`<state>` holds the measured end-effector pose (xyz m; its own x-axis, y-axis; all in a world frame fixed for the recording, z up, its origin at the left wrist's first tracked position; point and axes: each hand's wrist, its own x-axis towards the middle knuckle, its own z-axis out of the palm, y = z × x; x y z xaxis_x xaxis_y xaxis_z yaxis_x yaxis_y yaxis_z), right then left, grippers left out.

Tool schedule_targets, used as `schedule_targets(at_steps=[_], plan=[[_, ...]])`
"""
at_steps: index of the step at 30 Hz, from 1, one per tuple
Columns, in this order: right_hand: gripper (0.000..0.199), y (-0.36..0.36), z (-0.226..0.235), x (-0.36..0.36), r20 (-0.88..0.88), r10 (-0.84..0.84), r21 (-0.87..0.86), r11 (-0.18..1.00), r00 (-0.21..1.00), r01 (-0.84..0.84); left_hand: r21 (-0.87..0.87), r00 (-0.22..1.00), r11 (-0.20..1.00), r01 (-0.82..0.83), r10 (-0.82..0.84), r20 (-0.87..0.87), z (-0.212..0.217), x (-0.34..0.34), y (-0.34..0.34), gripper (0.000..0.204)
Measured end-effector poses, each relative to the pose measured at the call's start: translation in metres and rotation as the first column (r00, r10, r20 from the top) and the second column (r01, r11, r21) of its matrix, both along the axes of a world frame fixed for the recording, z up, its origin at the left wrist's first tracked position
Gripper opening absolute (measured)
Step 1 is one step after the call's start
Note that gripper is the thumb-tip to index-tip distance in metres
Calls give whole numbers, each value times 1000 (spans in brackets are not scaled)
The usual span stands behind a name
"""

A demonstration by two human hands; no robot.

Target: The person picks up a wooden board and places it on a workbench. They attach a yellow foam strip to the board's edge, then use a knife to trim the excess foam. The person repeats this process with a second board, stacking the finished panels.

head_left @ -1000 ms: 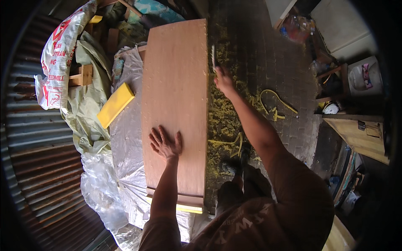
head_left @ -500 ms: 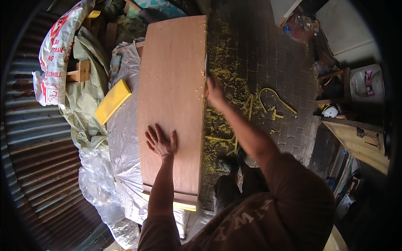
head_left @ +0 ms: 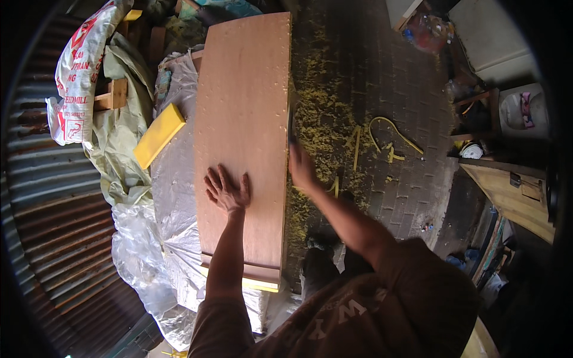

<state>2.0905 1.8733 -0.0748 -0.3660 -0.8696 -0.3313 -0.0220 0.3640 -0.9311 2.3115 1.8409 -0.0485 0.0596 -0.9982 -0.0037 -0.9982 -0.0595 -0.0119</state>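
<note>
A long plywood panel (head_left: 242, 95) lies before me, sprinkled with small crumbs along its edges. Flat on its lower half, fingers spread, rests my left hand (head_left: 227, 192). My right hand (head_left: 302, 168) is closed at the panel's right edge, around the handle end of a thin-bladed knife (head_left: 291, 122). The dark blade runs along that edge, pointing away from me; its handle is hidden in my fist. A strip of yellow foam (head_left: 267, 286) shows beneath the panel's near end, under a brown wooden strip (head_left: 260, 274).
A yellow foam block (head_left: 159, 136) sits left of the panel on plastic sheeting (head_left: 173, 197). Yellow crumbs and a curled yellow strip (head_left: 397, 128) litter the brick floor (head_left: 382, 197). A white printed sack (head_left: 83, 71) hangs by the corrugated wall. To the right stands a wooden cabinet (head_left: 507, 194).
My right hand has drawn back toward me along the panel's right edge with the knife. My left hand keeps its place on the panel. The whole view has shifted slightly.
</note>
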Motion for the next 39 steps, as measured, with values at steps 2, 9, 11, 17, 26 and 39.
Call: schedule_targets(at_steps=[2,9,11,17,26,39], plan=[[49,126,21,43,153,130,57,989,980,-140,0,1000,1000,-9,9,-1,-1,5,1,94],[48,84,48,-20,135,-56,27,998,989,53,10,1000,1000,-3,3,-16,5,1,-4,95],[43,27,22,-34,137,-176,-120,974,975,193,2,999,999,35,-35,-31,11,-18,-9,94],[50,289,22,128,446,121,29,988,887,-150,5,1000,1000,-5,5,0,5,0,-4,93],[44,157,8,78,167,-55,9,998,984,54,-43,997,997,69,-70,-21,11,-11,-4,94],[45,221,34,54,229,-57,10,998,972,56,200,899,879,433,-403,-173,16,88,44,104]])
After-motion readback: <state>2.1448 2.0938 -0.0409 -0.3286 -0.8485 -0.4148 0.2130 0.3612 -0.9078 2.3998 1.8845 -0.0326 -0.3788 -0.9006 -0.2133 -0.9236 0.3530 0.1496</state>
